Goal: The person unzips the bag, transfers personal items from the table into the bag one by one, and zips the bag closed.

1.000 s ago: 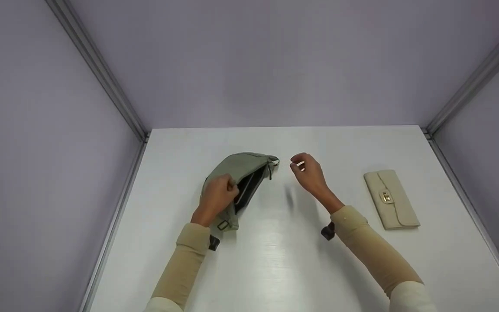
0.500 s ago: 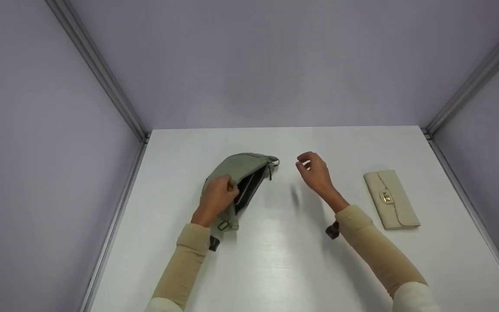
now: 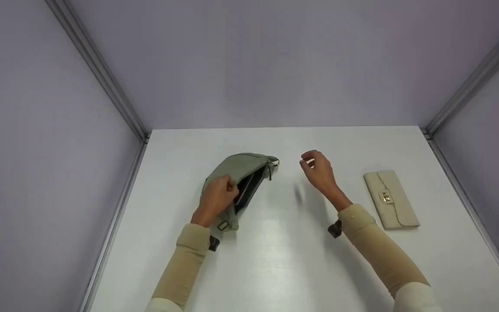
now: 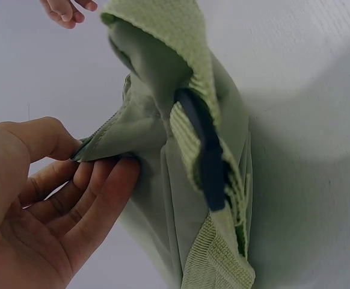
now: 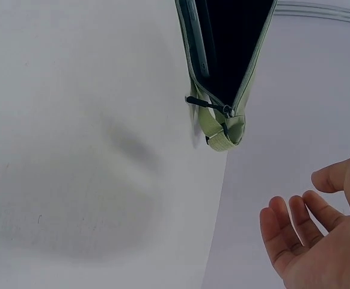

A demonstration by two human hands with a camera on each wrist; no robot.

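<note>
An olive-green zip pouch [image 3: 238,168] lies on the white table [image 3: 284,260], its zip open and its inside dark. My left hand [image 3: 228,190] grips the pouch's near edge, thumb on top and fingers underneath, as the left wrist view shows on the pouch [image 4: 181,138] in that hand [image 4: 73,174]. My right hand [image 3: 309,162] hovers to the right of the pouch's zip end, apart from it and holding nothing. In the right wrist view this hand [image 5: 307,235] has relaxed fingers below the pouch's tip [image 5: 226,129], where the zip pull [image 5: 200,102] hangs.
A cream clasp wallet [image 3: 390,198] lies closed at the right of the table. Lilac walls enclose the table on three sides, with metal rails [image 3: 98,73] in the corners. Bare table lies between my arms and toward the near edge.
My right hand has drifted a little to the right, away from the pouch's zip end. The left hand and the pouch have stayed put.
</note>
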